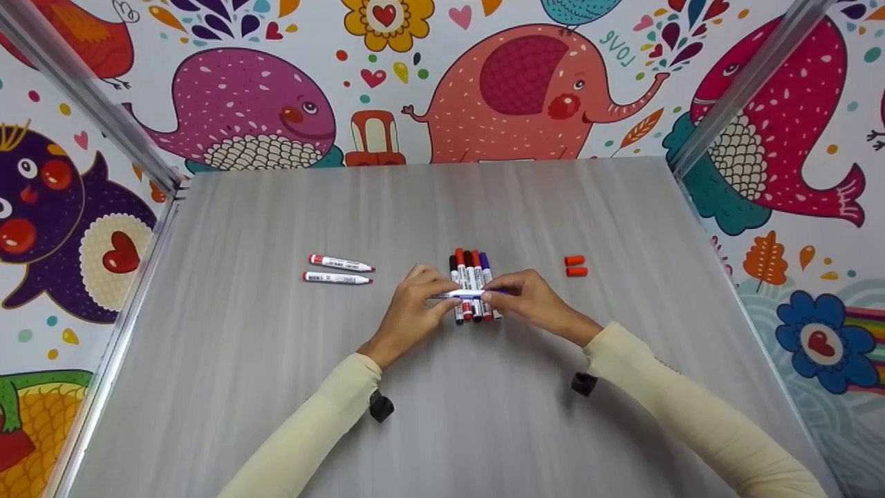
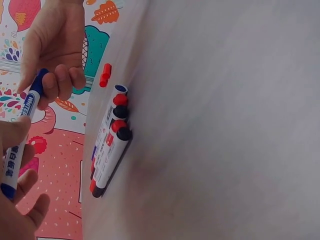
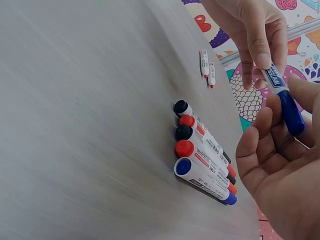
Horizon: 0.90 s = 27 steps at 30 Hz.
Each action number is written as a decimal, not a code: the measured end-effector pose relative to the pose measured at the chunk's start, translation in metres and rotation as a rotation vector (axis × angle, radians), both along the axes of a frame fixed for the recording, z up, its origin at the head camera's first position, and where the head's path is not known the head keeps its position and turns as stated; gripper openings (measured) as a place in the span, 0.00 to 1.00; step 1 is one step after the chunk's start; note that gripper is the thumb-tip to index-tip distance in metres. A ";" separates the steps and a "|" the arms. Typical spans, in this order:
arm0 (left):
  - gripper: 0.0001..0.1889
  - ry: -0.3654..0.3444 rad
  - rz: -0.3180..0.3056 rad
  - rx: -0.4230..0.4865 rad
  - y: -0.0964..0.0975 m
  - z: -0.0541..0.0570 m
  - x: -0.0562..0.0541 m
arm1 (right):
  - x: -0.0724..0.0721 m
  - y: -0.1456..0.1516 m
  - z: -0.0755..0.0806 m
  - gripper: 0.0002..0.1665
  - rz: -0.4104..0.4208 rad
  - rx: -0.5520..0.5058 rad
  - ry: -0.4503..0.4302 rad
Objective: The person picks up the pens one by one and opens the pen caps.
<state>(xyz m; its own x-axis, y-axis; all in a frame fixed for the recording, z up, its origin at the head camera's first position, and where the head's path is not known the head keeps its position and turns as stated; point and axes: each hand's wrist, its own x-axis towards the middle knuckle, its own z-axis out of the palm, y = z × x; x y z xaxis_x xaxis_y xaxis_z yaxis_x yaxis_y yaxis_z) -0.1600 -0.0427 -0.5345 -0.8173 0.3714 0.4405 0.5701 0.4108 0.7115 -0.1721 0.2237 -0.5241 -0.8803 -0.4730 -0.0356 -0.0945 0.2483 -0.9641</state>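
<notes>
A blue whiteboard marker lies crosswise between both hands, above a row of markers. My left hand pinches its white barrel, thumb and fingers on either side. At the other end, my right hand holds the blue cap between thumb and fingers. The row below holds several capped markers side by side, among them a black-ended marker at one edge and a blue-ended marker at the other, with red and black ones in between.
Left of the hands, two uncapped red markers, an upper one and a lower one, lie with tips pointing right. Two loose red caps lie to the right. Walls with cartoon animals border the grey table.
</notes>
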 end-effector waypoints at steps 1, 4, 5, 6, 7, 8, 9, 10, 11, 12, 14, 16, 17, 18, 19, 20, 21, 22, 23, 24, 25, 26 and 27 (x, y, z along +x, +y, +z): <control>0.10 -0.003 0.002 -0.003 -0.001 0.000 0.000 | 0.000 -0.001 0.000 0.11 0.000 -0.002 -0.001; 0.10 -0.015 0.009 -0.007 -0.001 0.001 0.002 | -0.001 -0.002 -0.001 0.11 0.009 -0.003 0.000; 0.10 -0.019 0.010 -0.004 -0.001 0.002 0.003 | -0.001 -0.002 -0.001 0.11 0.014 -0.002 0.001; 0.10 -0.021 0.010 -0.003 -0.001 0.002 0.003 | -0.001 -0.001 -0.001 0.11 0.020 0.003 0.007; 0.10 -0.023 0.008 0.000 -0.001 0.002 0.004 | -0.001 -0.001 -0.001 0.11 0.025 0.010 0.012; 0.10 -0.023 0.006 0.002 -0.001 0.001 0.004 | -0.001 0.000 -0.001 0.11 0.029 0.019 0.018; 0.10 -0.022 0.002 0.002 0.000 0.001 0.004 | 0.000 0.000 -0.001 0.10 0.032 0.030 0.027; 0.10 -0.019 -0.001 0.003 0.001 0.000 0.004 | 0.000 0.001 0.000 0.10 0.033 0.039 0.033; 0.10 -0.015 -0.004 0.003 0.001 0.000 0.004 | 0.000 0.002 0.000 0.10 0.033 0.047 0.039; 0.10 -0.012 -0.006 0.003 0.002 0.000 0.003 | 0.000 0.002 0.000 0.10 0.034 0.054 0.047; 0.10 -0.009 -0.008 0.005 0.003 -0.001 0.003 | 0.000 0.003 0.001 0.10 0.031 0.065 0.057; 0.09 -0.007 -0.007 0.001 0.003 -0.001 0.003 | 0.000 0.004 0.001 0.10 0.032 0.065 0.065; 0.09 -0.002 -0.007 -0.001 0.003 -0.001 0.002 | 0.000 0.003 0.000 0.10 0.035 0.062 0.073; 0.09 0.004 -0.005 -0.005 0.003 -0.001 0.002 | -0.001 0.003 0.000 0.10 0.038 0.058 0.079; 0.09 0.010 -0.003 -0.013 0.003 -0.001 0.002 | -0.001 0.003 0.000 0.10 0.038 0.056 0.091; 0.09 0.017 -0.002 -0.022 0.003 -0.001 0.002 | -0.001 0.002 0.000 0.10 0.039 0.051 0.101; 0.08 0.027 0.001 -0.031 0.002 0.000 0.002 | -0.001 0.002 0.000 0.09 0.039 0.049 0.113; 0.08 0.035 0.006 -0.039 0.002 0.000 0.002 | 0.000 0.001 -0.001 0.09 0.037 0.053 0.128; 0.08 0.044 0.010 -0.045 0.002 0.001 0.002 | 0.000 0.001 -0.001 0.09 0.036 0.054 0.143; 0.08 0.047 0.014 -0.051 0.002 0.002 0.003 | 0.000 0.000 0.000 0.09 0.033 0.058 0.159; 0.08 0.048 0.015 -0.056 0.002 0.003 0.003 | 0.001 0.000 0.000 0.09 0.032 0.064 0.179; 0.08 0.051 0.021 -0.057 0.002 0.003 0.003 | 0.001 -0.001 0.000 0.09 0.032 0.069 0.196; 0.08 0.053 0.023 -0.058 0.002 0.004 0.003 | 0.001 -0.002 0.000 0.09 0.032 0.075 0.215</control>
<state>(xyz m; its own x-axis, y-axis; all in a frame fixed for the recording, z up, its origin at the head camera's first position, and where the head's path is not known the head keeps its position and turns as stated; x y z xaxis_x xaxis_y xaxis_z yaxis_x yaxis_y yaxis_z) -0.1567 -0.0404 -0.5302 -0.8020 0.3786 0.4621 0.5964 0.4640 0.6549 -0.1710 0.2222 -0.5239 -0.8559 -0.5041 0.1153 -0.3050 0.3119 -0.8998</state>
